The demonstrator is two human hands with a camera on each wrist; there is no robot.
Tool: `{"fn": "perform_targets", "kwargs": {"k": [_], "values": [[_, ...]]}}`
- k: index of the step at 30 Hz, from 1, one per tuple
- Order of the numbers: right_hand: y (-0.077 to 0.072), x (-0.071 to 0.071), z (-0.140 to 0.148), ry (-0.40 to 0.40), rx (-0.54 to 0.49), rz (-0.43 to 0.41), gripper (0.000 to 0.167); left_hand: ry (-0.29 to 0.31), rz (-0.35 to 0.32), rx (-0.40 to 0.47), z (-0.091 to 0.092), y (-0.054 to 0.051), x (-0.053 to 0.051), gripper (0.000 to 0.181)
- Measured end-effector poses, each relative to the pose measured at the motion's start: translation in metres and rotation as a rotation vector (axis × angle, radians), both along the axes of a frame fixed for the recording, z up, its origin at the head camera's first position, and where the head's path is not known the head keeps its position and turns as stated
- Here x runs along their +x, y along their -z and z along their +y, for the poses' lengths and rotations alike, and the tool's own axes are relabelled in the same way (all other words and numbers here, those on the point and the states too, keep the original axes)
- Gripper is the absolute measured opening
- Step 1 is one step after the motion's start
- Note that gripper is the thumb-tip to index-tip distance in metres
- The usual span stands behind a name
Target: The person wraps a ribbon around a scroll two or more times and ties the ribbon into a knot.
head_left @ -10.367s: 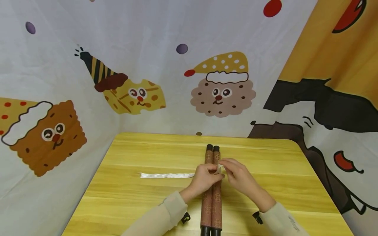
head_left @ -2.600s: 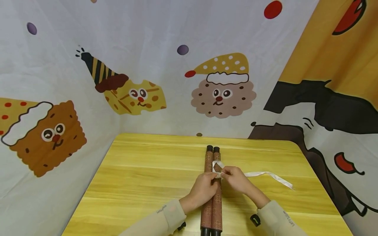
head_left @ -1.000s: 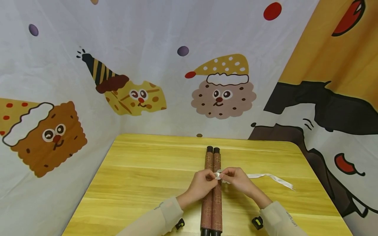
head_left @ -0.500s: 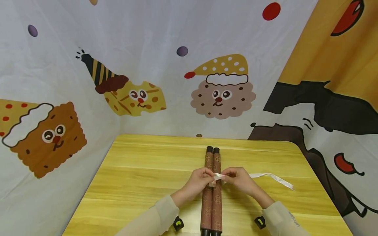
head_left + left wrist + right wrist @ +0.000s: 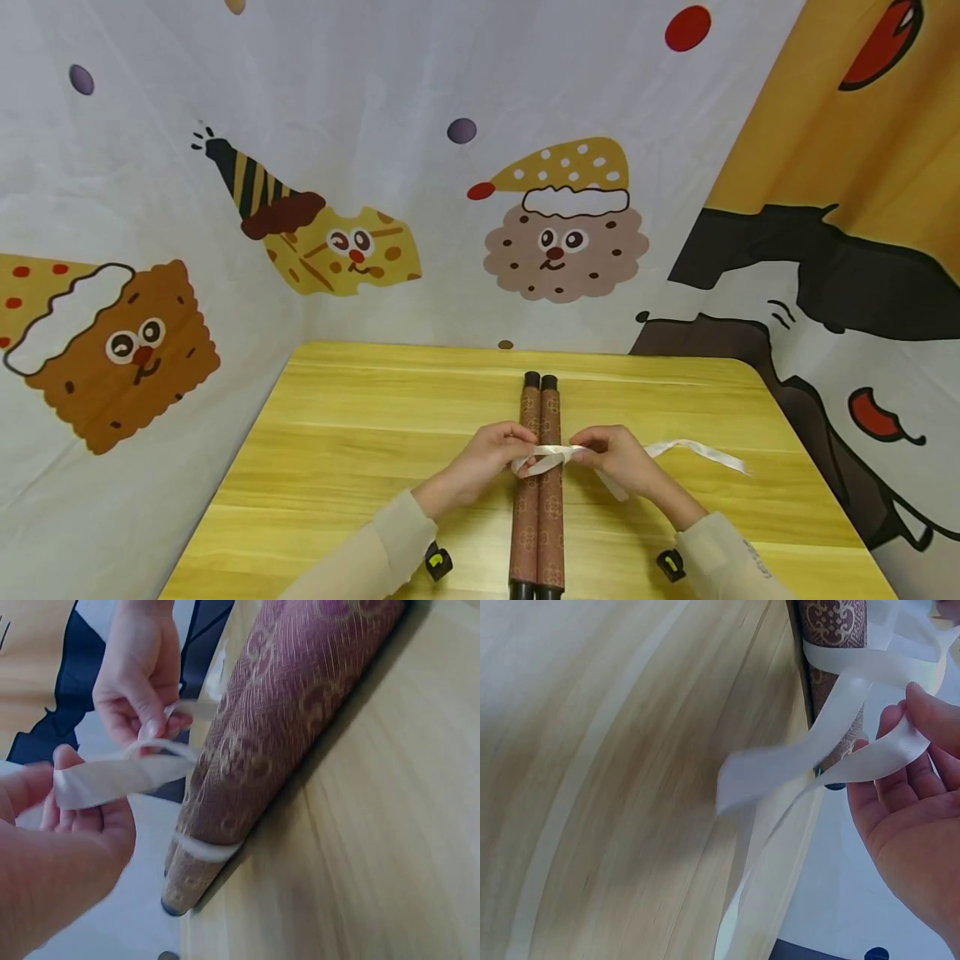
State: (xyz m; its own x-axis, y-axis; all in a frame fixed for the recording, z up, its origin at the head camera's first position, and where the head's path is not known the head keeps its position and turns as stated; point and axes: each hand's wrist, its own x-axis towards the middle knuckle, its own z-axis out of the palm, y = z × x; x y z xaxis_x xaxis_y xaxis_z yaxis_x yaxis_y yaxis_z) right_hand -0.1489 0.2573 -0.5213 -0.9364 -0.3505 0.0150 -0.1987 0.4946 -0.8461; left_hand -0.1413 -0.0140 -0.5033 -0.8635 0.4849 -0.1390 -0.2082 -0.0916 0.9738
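Note:
A rolled scroll (image 5: pixel 551 525) lies lengthwise on the table, its two brown patterned rolls side by side with black end knobs (image 5: pixel 532 380). White ribbon (image 5: pixel 552 451) passes round it near the middle. My left hand (image 5: pixel 476 467) pinches a ribbon loop just left of the rolls, seen close in the left wrist view as a flat white band (image 5: pixel 112 780). On the other side, my right hand (image 5: pixel 618 462) holds the ribbon between thumb and fingers. A short ribbon end (image 5: pixel 772 774) hangs below that hand in the right wrist view.
The wooden table (image 5: pixel 360 408) stands against a printed white curtain (image 5: pixel 390 100) at the back. A long ribbon tail (image 5: pixel 701 452) stretches over the table right of the right hand. Black wrist devices (image 5: pixel 438 562) sit beneath both cuffs.
Ten seconds ago a long tail lay to the left; now one lies to the right. In the last second my hands have drawn apart, and a ribbon loop shows between them over the scroll.

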Motion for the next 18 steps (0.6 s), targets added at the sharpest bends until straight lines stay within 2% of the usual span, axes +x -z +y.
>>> {"fn": "perform_targets", "kwargs": {"k": [3,7,13,18], "values": [[0.0,0.0,0.004,0.007,0.004,0.01,0.011,0.071,0.022,-0.014,-0.008,-0.003,0.0,0.021],[0.0,0.001,0.01,0.005,-0.005,0.024,0.011,0.112,0.051,-0.05,-0.018,-0.008,-0.001,0.025],[-0.003,0.004,0.018,0.014,0.025,0.04,0.014,0.077,0.075,-0.126,-0.036,-0.008,-0.002,0.027],[-0.004,0.005,0.027,0.041,0.064,0.053,0.023,0.058,0.088,-0.178,-0.053,-0.009,-0.003,0.026]]}}
